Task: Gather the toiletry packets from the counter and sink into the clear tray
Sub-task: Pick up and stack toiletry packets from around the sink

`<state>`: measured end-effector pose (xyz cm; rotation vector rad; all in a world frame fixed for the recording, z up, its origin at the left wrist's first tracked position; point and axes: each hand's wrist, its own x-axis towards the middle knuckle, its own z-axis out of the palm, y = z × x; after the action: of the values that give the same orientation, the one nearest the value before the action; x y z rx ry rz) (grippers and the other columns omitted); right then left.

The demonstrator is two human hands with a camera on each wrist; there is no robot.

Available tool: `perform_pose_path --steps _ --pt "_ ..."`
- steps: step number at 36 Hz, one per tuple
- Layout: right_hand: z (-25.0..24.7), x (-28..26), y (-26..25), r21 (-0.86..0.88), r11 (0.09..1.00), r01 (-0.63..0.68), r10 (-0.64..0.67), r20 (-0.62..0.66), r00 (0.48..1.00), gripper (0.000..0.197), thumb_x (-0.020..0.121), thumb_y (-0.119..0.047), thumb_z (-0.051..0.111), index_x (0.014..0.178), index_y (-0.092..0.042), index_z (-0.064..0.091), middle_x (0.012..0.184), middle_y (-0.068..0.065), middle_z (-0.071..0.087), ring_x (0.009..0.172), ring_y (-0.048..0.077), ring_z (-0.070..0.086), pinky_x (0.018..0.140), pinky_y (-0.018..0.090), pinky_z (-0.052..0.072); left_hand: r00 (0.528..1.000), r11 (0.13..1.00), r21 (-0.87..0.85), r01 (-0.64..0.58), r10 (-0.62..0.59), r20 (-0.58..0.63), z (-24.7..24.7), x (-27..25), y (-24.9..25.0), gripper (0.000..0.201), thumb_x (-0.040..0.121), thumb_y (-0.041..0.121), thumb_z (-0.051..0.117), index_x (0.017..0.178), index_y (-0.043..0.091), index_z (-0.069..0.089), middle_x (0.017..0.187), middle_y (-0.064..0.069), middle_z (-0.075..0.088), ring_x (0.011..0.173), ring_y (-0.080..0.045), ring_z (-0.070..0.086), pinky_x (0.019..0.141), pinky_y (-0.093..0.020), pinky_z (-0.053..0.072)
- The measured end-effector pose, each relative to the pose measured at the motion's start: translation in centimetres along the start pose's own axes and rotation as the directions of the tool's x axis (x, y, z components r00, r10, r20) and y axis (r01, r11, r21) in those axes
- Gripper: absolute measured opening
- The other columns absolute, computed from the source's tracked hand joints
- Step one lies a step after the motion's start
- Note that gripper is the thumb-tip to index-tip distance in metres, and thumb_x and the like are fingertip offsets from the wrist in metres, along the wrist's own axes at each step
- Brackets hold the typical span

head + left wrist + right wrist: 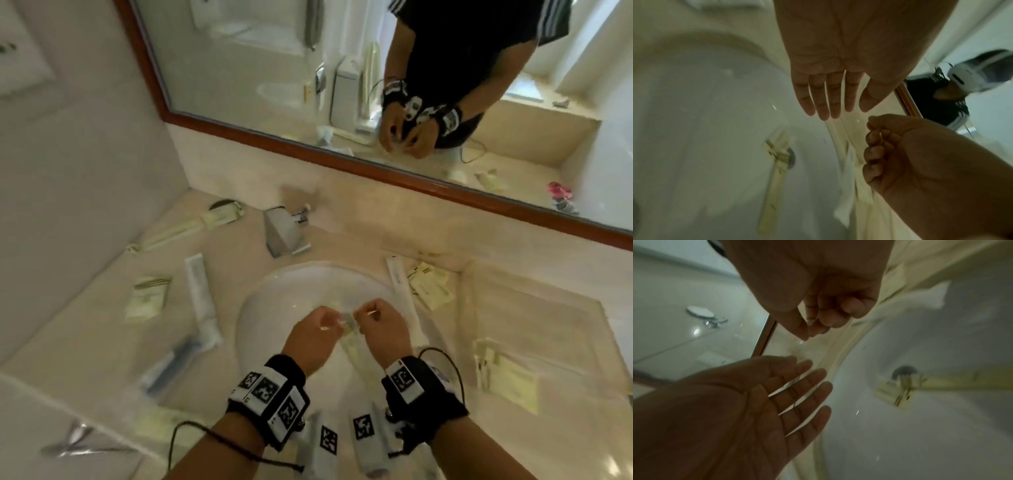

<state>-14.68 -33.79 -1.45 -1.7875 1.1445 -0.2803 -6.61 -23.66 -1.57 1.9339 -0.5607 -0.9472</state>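
Both hands hover close together over the white sink (291,284). My left hand (318,325) is flat with straight fingers (830,104). Beside it, my right hand (373,318) has its fingers curled and its thumb at the forefinger (812,332); nothing shows in that pinch. A small clear glint lies between the hands in the head view, too blurred to name. A cream packet (777,155) lies at the drain. More packets (147,298) sit on the left counter. The clear tray (467,298) stands on the right, with a cream packet (513,383) inside.
A chrome faucet (284,229) stands behind the sink, under a wood-framed mirror (308,144). Long white packets (200,298) lie left of the basin, another (402,291) along its right rim, and yellow sachets (428,286) by the tray. A wall closes the left side.
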Motion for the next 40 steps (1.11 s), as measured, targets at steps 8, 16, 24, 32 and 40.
perform_pose_path --steps 8,16,24,32,40 --pt "14.7 -0.9 -7.6 -0.067 0.993 0.097 -0.077 0.253 0.964 0.015 0.085 -0.02 0.058 0.072 -0.019 0.053 0.071 0.003 0.06 0.067 0.02 0.056 0.056 0.022 0.039 0.961 0.989 -0.119 0.083 -0.111 -0.252 -14.5 -0.8 -7.1 0.016 0.09 0.018 0.053 0.104 0.014 0.06 0.098 0.0 0.061 0.092 -0.018 0.056 0.067 -0.019 0.042" --pt "27.9 -0.4 -12.0 -0.264 0.952 0.156 -0.038 0.402 0.915 0.027 0.088 -0.026 0.057 0.109 -0.01 0.061 0.115 0.009 0.067 0.108 0.024 0.062 0.086 0.021 0.043 0.89 0.975 -0.067 0.214 -0.222 -0.399 -26.0 1.1 -13.3 0.028 0.089 0.016 0.055 0.117 0.012 0.057 0.13 -0.007 0.056 0.12 -0.023 0.052 0.099 -0.029 0.039" --pt "36.0 1.6 -12.8 -0.513 0.832 0.212 0.016 0.404 0.915 0.063 0.078 -0.054 0.062 0.122 -0.01 0.048 0.125 0.011 0.049 0.112 0.029 0.054 0.092 0.034 0.045 0.886 0.963 -0.079 0.256 -0.267 -0.379 -30.5 4.2 -17.6 0.047 0.089 0.013 0.053 0.135 0.016 0.042 0.143 -0.011 0.043 0.13 -0.028 0.044 0.107 -0.037 0.039" --pt "36.8 2.1 -13.5 -0.487 0.806 0.337 -0.063 0.495 0.866 0.026 0.083 -0.028 0.058 0.106 -0.014 0.06 0.114 0.008 0.054 0.107 0.027 0.055 0.095 0.033 0.044 0.905 0.971 -0.133 0.198 -0.233 -0.356 -31.0 4.5 -18.3 0.072 0.085 0.002 0.055 0.147 0.017 0.02 0.149 -0.013 0.036 0.134 -0.027 0.039 0.111 -0.045 0.037" --pt "28.0 1.1 -12.2 -0.11 0.97 0.217 -0.134 0.503 0.854 0.031 0.081 -0.016 0.059 0.067 -0.033 0.039 0.071 -0.009 0.05 0.071 0.012 0.05 0.063 0.02 0.04 0.917 0.99 0.041 0.137 -0.111 -0.383 -29.4 4.0 -13.2 0.041 0.089 0.018 0.057 0.129 0.017 0.048 0.137 -0.008 0.046 0.126 -0.023 0.045 0.104 -0.033 0.039"
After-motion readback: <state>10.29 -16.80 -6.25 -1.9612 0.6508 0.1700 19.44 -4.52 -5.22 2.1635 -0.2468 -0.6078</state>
